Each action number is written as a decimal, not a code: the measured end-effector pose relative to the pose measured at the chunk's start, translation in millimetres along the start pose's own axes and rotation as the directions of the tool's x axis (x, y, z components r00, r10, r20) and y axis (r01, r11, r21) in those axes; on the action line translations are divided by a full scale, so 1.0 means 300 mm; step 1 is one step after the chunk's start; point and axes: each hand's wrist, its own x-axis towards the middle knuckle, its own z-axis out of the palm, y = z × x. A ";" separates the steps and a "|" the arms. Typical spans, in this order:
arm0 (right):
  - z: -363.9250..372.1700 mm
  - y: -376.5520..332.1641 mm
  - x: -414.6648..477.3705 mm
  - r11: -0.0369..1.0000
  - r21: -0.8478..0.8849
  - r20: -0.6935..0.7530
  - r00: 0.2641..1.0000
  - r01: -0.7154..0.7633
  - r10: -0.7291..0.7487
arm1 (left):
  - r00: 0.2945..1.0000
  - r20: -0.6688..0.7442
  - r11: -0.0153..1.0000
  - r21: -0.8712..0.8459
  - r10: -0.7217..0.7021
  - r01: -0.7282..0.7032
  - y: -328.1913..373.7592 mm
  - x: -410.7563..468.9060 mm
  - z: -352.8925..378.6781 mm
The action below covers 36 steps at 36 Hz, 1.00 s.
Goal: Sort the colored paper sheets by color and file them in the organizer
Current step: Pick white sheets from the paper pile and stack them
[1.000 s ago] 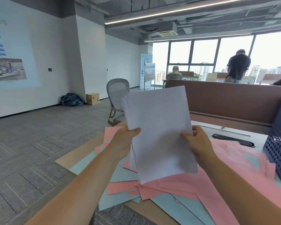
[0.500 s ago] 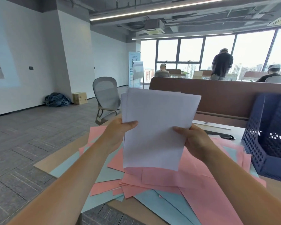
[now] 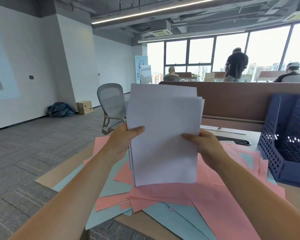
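The left hand [image 3: 123,142] grips the left edge of a stack of white sheets [image 3: 163,135]. Its thumb lies across the near face and its fingers are hidden behind the paper. The right hand [image 3: 204,146] grips the right edge of the same stack in the same way, thumb on the near face and fingers behind. Both hands are at about the same height, roughly at mid-height of the stack.

The white sheets are held upright above the worktop [image 3: 64,170], facing the camera. The stack is not squared: the top edges are stepped, and one rear sheet stands higher than the rest. The bottom edge hangs just over the loose paper below; whether it touches cannot be determined.

Under the stack, pink sheets [image 3: 223,196] and pale blue sheets [image 3: 111,187] lie mixed and overlapping in a loose pile that covers most of the worktop. Several pale blue sheets overhang the near left edge. The pink sheets extend right as far as the base of the organizer [image 3: 284,149].

The organizer is a dark blue perforated plastic unit with upright compartments. It stands at the right side of the worktop, well apart from the hands.

A flat black object [image 3: 235,140] lies on the worktop beyond the right hand. A brown divider panel [image 3: 232,99] runs along the far edge of the worktop. A grey mesh office chair [image 3: 111,104] stands on the carpet to the far left of the stack. Three people are at the far windows.
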 end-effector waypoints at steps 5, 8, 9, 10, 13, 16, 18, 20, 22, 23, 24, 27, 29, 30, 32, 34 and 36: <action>0.010 -0.010 -0.002 0.998 0.052 -0.006 1.000 0.025 -0.024 | 1.000 -0.030 1.000 -0.008 0.002 -0.002 0.001 0.004 0.011; 0.015 -0.028 0.006 0.998 0.053 -0.003 1.000 0.029 -0.029 | 0.999 -0.037 1.000 0.001 0.002 -0.002 0.017 0.007 0.018; 0.014 -0.036 0.006 0.998 0.050 -0.003 1.000 0.024 -0.024 | 0.999 -0.038 1.000 0.005 -0.001 0.001 0.021 0.008 0.016; 0.011 -0.044 0.003 0.999 0.051 -0.003 1.000 0.017 -0.016 | 0.999 -0.033 1.000 -0.001 -0.008 0.008 0.025 0.007 0.014; 0.002 -0.060 -0.011 0.996 0.089 0.022 0.999 -0.029 0.027 | 0.999 0.008 0.998 -0.014 -0.053 0.053 0.033 0.000 0.008; -0.011 -0.059 -0.017 0.990 0.124 0.067 0.996 -0.062 0.054 | 0.997 0.032 0.998 -0.010 -0.065 0.066 0.031 -0.006 0.003; -0.015 -0.056 -0.018 0.988 0.132 0.082 0.994 -0.077 0.066 | 0.998 0.022 0.998 -0.007 -0.058 0.058 0.028 -0.008 0.002; -0.013 -0.055 -0.015 0.991 0.116 0.065 0.996 -0.072 0.065 | 0.999 0.003 0.999 0.011 -0.047 0.047 0.028 -0.008 0.007; -0.008 -0.056 -0.005 0.996 0.075 0.033 0.998 -0.053 0.051 | 0.998 -0.032 0.999 0.004 -0.047 0.047 0.033 -0.006 0.020; -0.002 -0.058 0.002 0.998 0.053 0.018 0.999 -0.039 0.038 | 0.997 -0.056 0.999 0.006 -0.046 0.046 0.035 -0.001 0.023; 0.004 -0.064 0.007 0.999 0.035 0.001 1.000 -0.024 0.024 | 0.996 -0.073 0.999 -0.001 -0.046 0.046 0.044 -0.001 0.031; 0.026 -0.093 0.013 0.999 -0.003 -0.071 0.997 0.042 -0.042 | 0.994 -0.109 0.999 -0.036 -0.016 0.012 0.059 0.010 0.039; 0.037 -0.113 0.010 0.997 0.006 -0.108 0.991 0.078 -0.077 | 0.992 -0.128 0.999 -0.034 0.016 -0.021 0.062 0.016 0.033; 0.038 -0.120 0.008 0.996 0.024 -0.111 0.990 0.091 -0.088 | 0.992 -0.125 0.999 -0.034 0.022 -0.027 0.062 0.022 0.025; 0.031 -0.122 0.008 0.994 0.056 -0.076 0.993 0.091 -0.086 | 0.996 -0.087 0.998 -0.052 0.017 -0.022 0.070 0.024 0.020; 0.017 -0.112 0.007 0.995 0.080 -0.008 0.998 0.058 -0.058 | 0.998 -0.055 0.997 -0.070 0.025 -0.029 0.081 0.011 0.026; 0.001 -0.093 0.005 0.996 0.086 0.040 0.999 0.016 -0.020 | 0.999 -0.039 0.997 -0.068 0.035 -0.037 0.077 0.009 0.023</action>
